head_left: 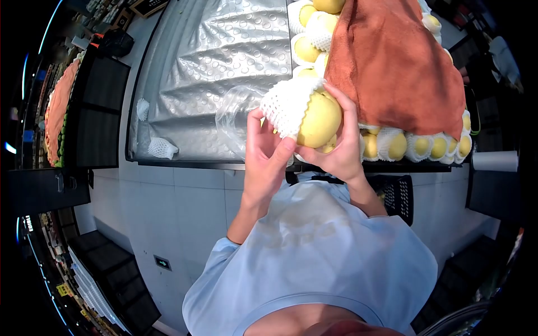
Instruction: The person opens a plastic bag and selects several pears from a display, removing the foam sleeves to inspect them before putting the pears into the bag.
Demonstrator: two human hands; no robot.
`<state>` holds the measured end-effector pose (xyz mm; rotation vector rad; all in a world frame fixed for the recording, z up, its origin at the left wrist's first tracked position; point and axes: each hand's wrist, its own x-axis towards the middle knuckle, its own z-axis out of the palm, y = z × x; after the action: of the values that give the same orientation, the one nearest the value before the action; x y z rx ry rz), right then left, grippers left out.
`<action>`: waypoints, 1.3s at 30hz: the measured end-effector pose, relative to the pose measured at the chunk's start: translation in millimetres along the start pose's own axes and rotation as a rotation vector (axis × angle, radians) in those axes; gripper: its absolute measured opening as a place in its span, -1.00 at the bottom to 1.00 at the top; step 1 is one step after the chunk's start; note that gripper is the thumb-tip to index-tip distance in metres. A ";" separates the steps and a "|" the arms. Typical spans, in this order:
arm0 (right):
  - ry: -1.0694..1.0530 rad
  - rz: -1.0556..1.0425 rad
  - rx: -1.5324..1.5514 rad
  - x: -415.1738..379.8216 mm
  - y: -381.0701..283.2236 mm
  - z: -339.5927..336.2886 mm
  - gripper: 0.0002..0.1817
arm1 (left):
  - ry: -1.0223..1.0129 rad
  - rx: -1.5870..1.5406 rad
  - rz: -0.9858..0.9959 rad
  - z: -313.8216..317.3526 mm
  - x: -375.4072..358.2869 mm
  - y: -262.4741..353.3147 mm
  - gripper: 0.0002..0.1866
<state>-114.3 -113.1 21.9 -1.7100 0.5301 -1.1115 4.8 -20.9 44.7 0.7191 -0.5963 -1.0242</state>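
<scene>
Left hand [262, 163] and right hand [346, 158], head view: the left pinches the foam net [286, 106] while the right cups one yellow fruit [324, 119], partly sleeved, held between one and two o'clock from centre. Good handling, by judgement, calls for light, spread fingertips on the fruit, with any pull kept to the net's edge, so neither skin nor mesh suffers. Counted: two hands; one held fruit; one net around it; two loose nets [162, 148] at nine o'clock from the fruit; one silver sheet [218, 61] at ten; one reddish cloth [400, 67] at two. Piled fruits [395, 147] beside the cloth are partly hidden; their number cannot be told.
</scene>
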 end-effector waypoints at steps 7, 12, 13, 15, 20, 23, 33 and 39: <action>0.049 0.032 0.192 6.2 -0.5 -40.3 0.05 | -0.059 -0.100 -0.085 18.1 20.2 -27.2 -0.35; -0.013 0.136 0.461 6.9 3.2 -90.3 -0.12 | -0.083 -0.263 -0.179 43.6 30.1 -43.3 -0.40; -0.010 0.136 0.463 3.9 8.0 -98.9 -0.12 | -0.083 -0.260 -0.180 46.9 32.2 -46.5 -0.40; 0.188 0.381 0.791 -3.7 14.0 -113.2 -0.22 | -0.085 -0.178 -0.201 52.7 33.5 -52.2 -0.31; 0.159 0.411 1.472 4.6 37.0 -149.3 -0.28 | -0.074 -0.143 -0.267 72.7 33.6 -71.7 -0.32; 0.116 0.386 1.535 -1.1 45.1 -157.0 -0.27 | -0.107 -0.097 -0.276 77.7 34.2 -84.3 -0.34; 0.196 0.353 0.764 -15.1 40.7 -161.4 -0.19 | -0.001 -0.028 -0.267 89.2 27.9 -96.2 -0.41; 0.147 0.047 0.272 -14.5 32.1 -159.4 -0.04 | -0.080 -0.085 -0.320 85.9 29.1 -100.6 -0.46</action>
<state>-254.3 -194.6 1.2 -1.3828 0.4834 -1.2226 -101.4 -102.5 24.5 0.7145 -0.5119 -1.3716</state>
